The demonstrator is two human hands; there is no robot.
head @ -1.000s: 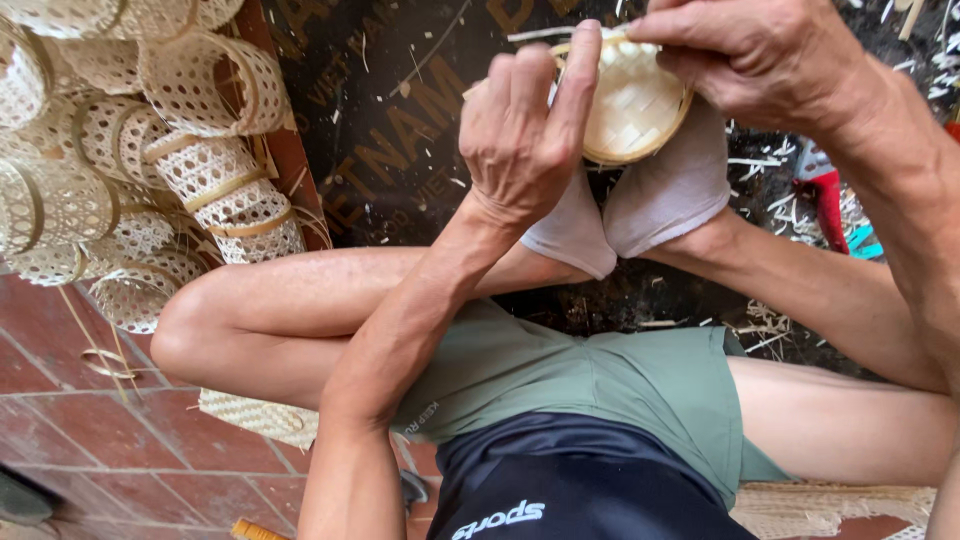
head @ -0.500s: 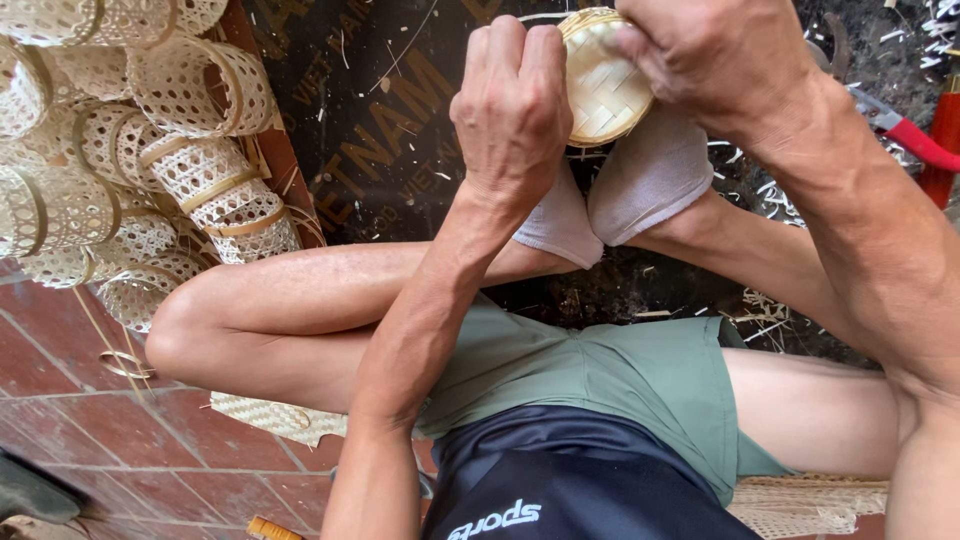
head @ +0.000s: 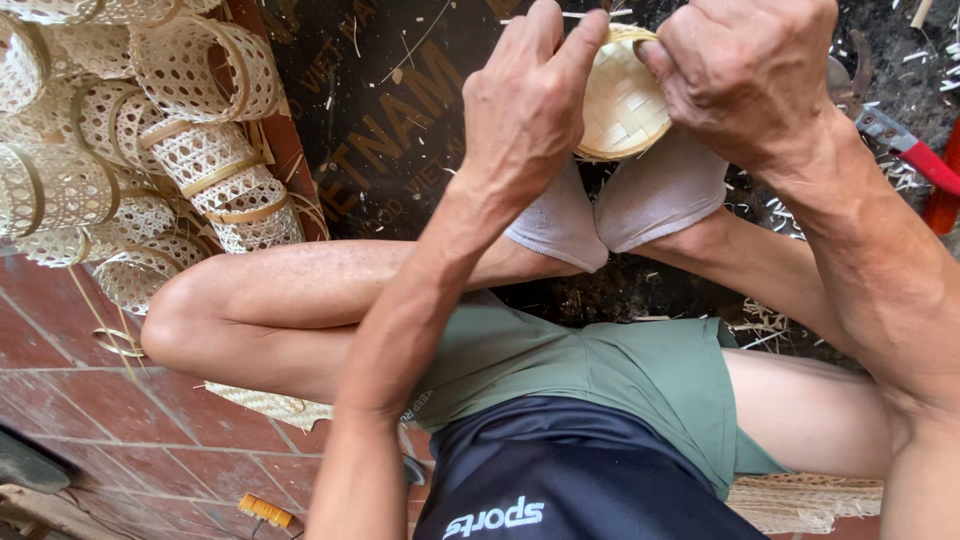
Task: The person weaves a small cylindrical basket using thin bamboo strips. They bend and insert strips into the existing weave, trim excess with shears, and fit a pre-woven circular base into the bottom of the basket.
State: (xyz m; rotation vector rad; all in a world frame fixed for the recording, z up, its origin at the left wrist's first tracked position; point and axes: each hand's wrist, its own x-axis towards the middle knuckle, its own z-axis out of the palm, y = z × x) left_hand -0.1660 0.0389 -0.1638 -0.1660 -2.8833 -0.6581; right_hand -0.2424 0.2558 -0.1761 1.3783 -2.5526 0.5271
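Note:
A small round woven bamboo basket with a pale plaited base sits between my two hands, just above my feet in grey socks. My left hand grips its left rim, fingers curled over the edge. My right hand grips the right rim, thumb pressed on the band. Both forearms reach forward over my bent knees. The far side of the basket is hidden behind my hands.
A pile of several finished woven bamboo baskets lies at the left. A dark mat strewn with bamboo shavings covers the ground ahead. Red-handled shears lie at the right. A woven mat and red floor tiles are under me.
The basket has been turned between my hands, so its plaited base now faces me more fully. Both hands shifted their grip on the rim.

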